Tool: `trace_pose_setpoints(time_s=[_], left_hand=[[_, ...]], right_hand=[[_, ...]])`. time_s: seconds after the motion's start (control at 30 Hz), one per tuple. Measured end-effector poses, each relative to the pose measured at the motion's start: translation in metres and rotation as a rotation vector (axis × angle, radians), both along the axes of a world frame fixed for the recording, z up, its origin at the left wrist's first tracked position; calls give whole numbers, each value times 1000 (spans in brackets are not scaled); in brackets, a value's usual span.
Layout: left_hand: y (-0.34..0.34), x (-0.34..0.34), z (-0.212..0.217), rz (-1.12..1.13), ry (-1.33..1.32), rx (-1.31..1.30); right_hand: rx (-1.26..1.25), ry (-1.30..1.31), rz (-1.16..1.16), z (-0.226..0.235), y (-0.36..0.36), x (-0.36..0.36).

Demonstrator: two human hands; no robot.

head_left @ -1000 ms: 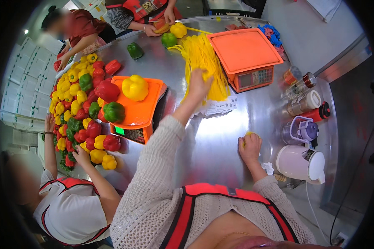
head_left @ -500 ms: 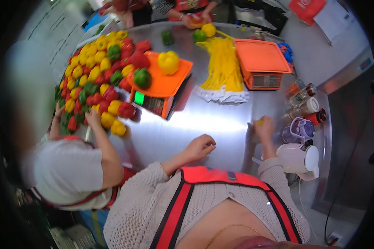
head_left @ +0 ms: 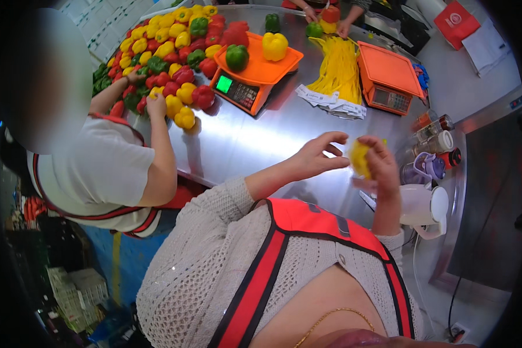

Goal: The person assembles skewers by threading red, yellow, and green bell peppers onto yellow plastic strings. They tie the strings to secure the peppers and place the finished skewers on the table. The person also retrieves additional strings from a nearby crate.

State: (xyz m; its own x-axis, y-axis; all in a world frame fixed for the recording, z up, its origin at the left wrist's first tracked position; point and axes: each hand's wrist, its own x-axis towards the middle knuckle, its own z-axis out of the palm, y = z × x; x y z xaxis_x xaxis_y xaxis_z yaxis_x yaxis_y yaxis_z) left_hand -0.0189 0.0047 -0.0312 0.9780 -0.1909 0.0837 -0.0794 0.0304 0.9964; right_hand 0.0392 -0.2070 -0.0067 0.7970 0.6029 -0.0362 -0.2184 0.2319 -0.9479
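My right hand (head_left: 384,165) is wrapped round a yellow rounded thing (head_left: 359,159), too blurred to name, above the right part of the steel table. Just left of it, my left hand (head_left: 325,155) is open, thumb and fingers apart and pointing at the yellow thing, with nothing in its grasp. Farther off lies a bundle of yellow mesh net bags (head_left: 337,66) with white printed labels at their near ends. An orange scale (head_left: 246,81) carries a green bell pepper (head_left: 237,58) and a yellow bell pepper (head_left: 275,46).
Bell peppers (head_left: 182,40) in red, yellow and green pile up at the far left, where a co-worker's hands (head_left: 155,105) reach in. Another person's hands (head_left: 343,28) are beyond the bags. A second orange scale (head_left: 390,75), bottles (head_left: 432,168) and a white kettle (head_left: 420,209) line the right.
My left hand has risen toward the right and opened its fingers. My right hand has lifted slightly, turning more of the yellow thing into view. The whole view has shifted and tilted.
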Motion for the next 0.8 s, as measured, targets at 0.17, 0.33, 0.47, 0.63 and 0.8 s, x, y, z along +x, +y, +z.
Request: trace_pose_setpoints(time_s=[0.17,0.33,0.47,0.63,0.8], left_hand=[[-13,-26,5,-60,296,-164],[1,-54,-11,38,327,-322],[26,-60,2,179,247,-722],[72,-48,27,149,198,-866],[121,-11,42,114,177,-488]], right_hand=[[58,69,49,-9,20,-35],[74,74,49,-13,31,-44],[98,157,110,-18,54,-46],[-176,-32,293,-14,92,-19],[419,137,275,12,150,45]])
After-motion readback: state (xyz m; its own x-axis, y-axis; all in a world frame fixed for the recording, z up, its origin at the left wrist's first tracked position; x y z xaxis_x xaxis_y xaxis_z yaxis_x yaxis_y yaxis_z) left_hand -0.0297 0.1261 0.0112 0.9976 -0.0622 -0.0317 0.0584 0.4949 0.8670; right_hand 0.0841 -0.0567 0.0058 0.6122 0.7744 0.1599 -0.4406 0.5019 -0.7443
